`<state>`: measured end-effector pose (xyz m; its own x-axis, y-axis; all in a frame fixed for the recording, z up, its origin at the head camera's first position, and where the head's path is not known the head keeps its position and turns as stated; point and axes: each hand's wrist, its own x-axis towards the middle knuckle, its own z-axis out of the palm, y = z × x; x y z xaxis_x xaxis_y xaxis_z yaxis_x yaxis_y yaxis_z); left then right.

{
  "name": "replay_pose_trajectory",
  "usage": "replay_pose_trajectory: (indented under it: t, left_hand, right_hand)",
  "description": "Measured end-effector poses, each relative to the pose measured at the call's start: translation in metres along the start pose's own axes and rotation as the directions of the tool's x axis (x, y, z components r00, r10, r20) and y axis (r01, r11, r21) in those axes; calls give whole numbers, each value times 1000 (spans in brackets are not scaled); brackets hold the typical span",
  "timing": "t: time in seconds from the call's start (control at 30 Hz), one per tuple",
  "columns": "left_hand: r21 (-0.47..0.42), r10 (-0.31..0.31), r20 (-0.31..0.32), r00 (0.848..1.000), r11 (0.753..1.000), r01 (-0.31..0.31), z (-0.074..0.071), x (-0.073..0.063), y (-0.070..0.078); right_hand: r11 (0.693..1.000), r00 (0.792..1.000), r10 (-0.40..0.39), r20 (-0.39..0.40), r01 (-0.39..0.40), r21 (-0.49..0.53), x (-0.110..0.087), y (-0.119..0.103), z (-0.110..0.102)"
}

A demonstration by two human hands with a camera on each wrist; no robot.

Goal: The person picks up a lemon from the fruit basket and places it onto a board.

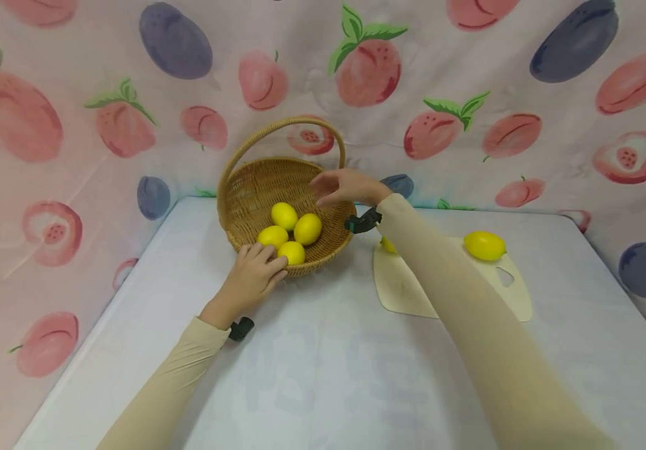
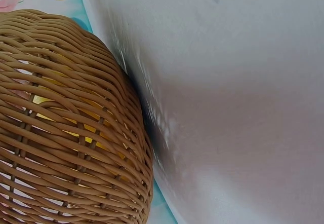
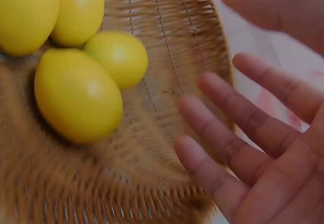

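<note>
A wicker basket with an arched handle stands at the back of the table, with several yellow lemons in it. My left hand grips its front rim, fingers bent over the edge beside the nearest lemons. In the left wrist view the woven basket wall fills the left side, and no part of the hand shows. Over the right side of the basket hovers my right hand, holding nothing. The right wrist view shows its fingers spread and apart from the lemons.
Right of the basket lies a cream cutting board with a handle hole. One lemon rests near that hole; another lemon is mostly hidden behind my right forearm. A fruit-print cloth hangs behind the white table.
</note>
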<state>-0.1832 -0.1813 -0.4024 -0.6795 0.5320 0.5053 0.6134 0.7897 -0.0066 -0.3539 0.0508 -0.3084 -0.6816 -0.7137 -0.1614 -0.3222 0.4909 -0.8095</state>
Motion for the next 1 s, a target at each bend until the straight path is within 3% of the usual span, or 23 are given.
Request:
replay_pose_trajectory:
  t: [0.27, 1.0]
  left_hand:
    - [8, -1, -6, 1000, 1000, 1, 1, 0, 2]
    - [25, 11, -22, 1000, 1000, -11, 0, 0, 0]
  right_hand:
    - [996, 1000, 4, 22, -6, 94, 25, -5, 24]
    - [989, 986, 151, 65, -150, -17, 42, 23, 46]
